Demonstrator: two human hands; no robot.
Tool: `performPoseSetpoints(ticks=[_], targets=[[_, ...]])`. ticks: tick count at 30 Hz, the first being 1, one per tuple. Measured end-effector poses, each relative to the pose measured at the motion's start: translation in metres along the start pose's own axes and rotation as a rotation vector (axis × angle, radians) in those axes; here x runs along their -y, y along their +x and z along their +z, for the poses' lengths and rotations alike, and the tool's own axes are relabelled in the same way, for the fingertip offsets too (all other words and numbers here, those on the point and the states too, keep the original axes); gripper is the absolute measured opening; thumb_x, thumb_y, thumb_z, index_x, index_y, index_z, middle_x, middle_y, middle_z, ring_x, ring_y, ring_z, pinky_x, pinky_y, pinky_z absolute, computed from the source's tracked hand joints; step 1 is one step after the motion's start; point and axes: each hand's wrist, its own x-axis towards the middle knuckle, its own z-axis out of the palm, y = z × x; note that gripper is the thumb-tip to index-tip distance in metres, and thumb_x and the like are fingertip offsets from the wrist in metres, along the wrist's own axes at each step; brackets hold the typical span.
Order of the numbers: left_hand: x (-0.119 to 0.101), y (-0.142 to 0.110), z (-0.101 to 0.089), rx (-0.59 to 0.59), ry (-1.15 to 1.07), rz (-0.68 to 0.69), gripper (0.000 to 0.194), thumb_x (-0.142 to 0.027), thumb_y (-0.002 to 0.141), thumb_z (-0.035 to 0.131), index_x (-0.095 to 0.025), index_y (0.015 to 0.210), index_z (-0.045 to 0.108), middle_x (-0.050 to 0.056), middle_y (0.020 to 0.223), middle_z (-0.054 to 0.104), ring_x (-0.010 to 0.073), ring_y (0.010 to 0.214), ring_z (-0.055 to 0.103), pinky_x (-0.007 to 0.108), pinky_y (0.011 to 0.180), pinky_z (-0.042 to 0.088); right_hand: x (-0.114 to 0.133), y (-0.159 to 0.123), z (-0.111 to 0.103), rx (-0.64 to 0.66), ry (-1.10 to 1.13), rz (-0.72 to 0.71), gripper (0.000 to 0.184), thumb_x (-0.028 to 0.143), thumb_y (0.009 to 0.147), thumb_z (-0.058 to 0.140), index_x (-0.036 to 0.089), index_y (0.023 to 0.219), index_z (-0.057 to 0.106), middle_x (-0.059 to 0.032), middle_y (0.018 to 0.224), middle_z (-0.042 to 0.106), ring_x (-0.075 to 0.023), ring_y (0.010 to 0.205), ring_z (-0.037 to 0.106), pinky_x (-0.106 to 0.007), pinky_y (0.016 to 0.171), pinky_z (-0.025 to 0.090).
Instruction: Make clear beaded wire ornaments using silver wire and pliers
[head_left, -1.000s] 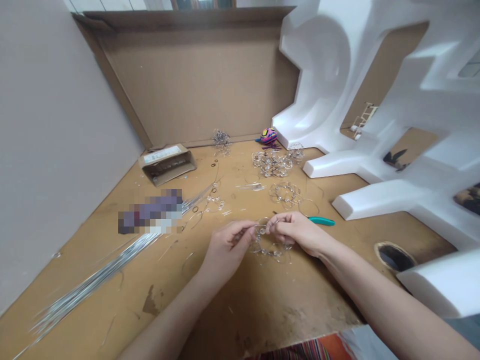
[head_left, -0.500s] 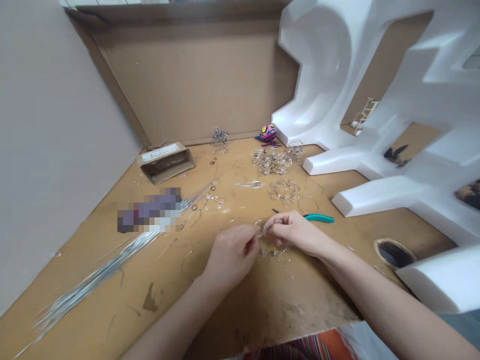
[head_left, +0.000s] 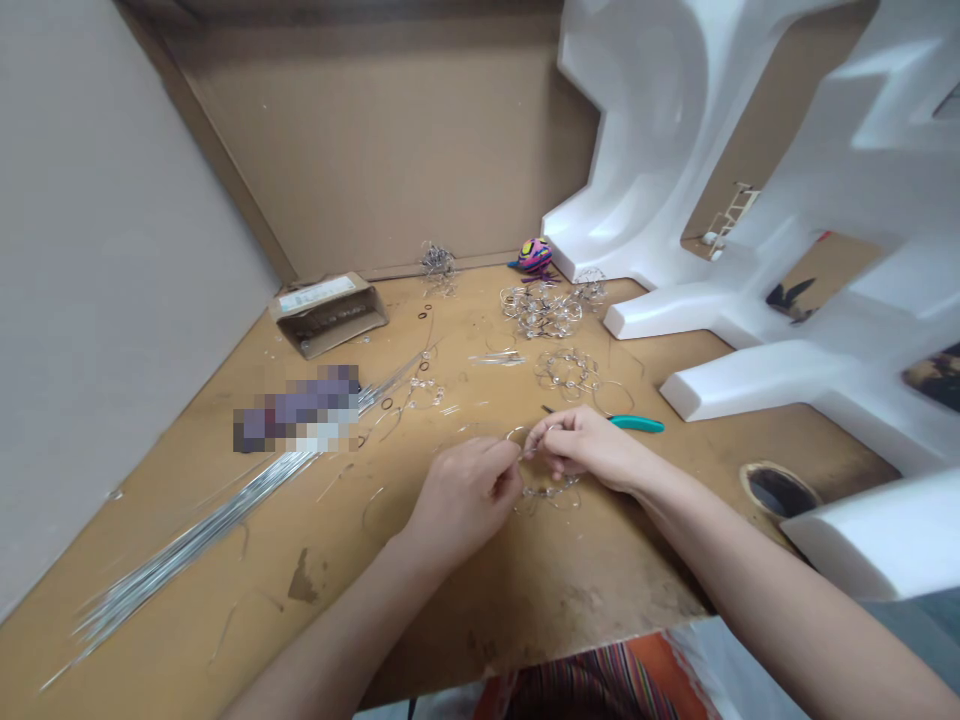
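The left hand (head_left: 465, 500) and right hand (head_left: 577, 450), fingers closed, pinch the top of a beaded wire ring (head_left: 549, 492), which sits between and just below them. Teal pliers (head_left: 637, 424) lie just beyond the right hand; farther off lie more wire rings (head_left: 568, 372).

Left bare hand (head_left: 465, 498) rolled further knuckles-up, clear-beaded silver wire ring (head_left: 550, 492) tilted, its lower arc now drawn closer beneath the fingers
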Motion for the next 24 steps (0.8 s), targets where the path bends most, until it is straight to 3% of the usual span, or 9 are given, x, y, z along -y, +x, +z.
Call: performPoseSetpoints(ticks=[4, 10, 14, 18, 24], targets=[[-0.002, 0.000, -0.002, -0.008, -0.207, -0.095, 0.017, -0.014, 0.074, 0.045, -0.019, 0.064, 0.057, -0.003, 0.055, 0.049, 0.0094, 0.052, 0.040, 0.022, 0.051, 0.028, 0.000, 0.000, -0.001, 0.020, 0.014, -0.003, 0.017, 0.021, 0.061, 0.047, 0.014, 0.065, 0.062, 0.0046, 0.040, 0.048, -0.0056, 0.037, 0.038, -0.019, 0.039, 0.026], [0.003, 0.007, -0.008, 0.066, -0.878, -0.454, 0.013, -0.030, 0.074, 0.057, -0.017, 0.074, 0.055, -0.004, 0.056, 0.053, 0.0088, 0.051, 0.049, 0.021, 0.051, 0.041, 0.001, 0.000, -0.002, 0.068, 0.063, -0.010, 0.016, 0.020, 0.061, 0.047, 0.015, 0.065, 0.061, 0.0041, 0.042, 0.050, -0.0052, 0.035, 0.039, -0.018, 0.037, 0.027], [0.009, 0.012, -0.011, 0.099, -1.099, -0.465, 0.018, -0.031, 0.073, 0.061, -0.017, 0.079, 0.052, -0.004, 0.057, 0.056, 0.0082, 0.050, 0.051, 0.022, 0.053, 0.044, 0.002, -0.001, 0.000, 0.046, 0.121, -0.007, 0.015, 0.019, 0.060, 0.047, 0.015, 0.066, 0.059, 0.0043, 0.053, 0.055, -0.0028, 0.033, 0.032, -0.023, 0.044, 0.043], [0.012, 0.011, -0.010, 0.088, -1.146, -0.437, 0.020, -0.032, 0.074, 0.062, -0.017, 0.083, 0.052, -0.004, 0.060, 0.056, 0.0087, 0.053, 0.053, 0.022, 0.055, 0.044, 0.003, -0.003, 0.000, 0.056, 0.113, -0.019, 0.013, 0.018, 0.061, 0.045, 0.017, 0.065, 0.057, 0.0103, 0.036, 0.039, -0.0046, 0.032, 0.028, -0.027, 0.050, 0.049], [0.014, 0.008, -0.011, 0.076, -1.149, -0.399, 0.019, -0.031, 0.075, 0.060, -0.017, 0.086, 0.054, -0.001, 0.071, 0.061, 0.0109, 0.064, 0.056, 0.024, 0.063, 0.043, 0.002, -0.003, -0.004, 0.081, 0.145, -0.013, 0.012, 0.018, 0.064, 0.046, 0.016, 0.071, 0.055, 0.0015, 0.064, 0.066, -0.0025, 0.031, 0.036, -0.026, 0.052, 0.049]])
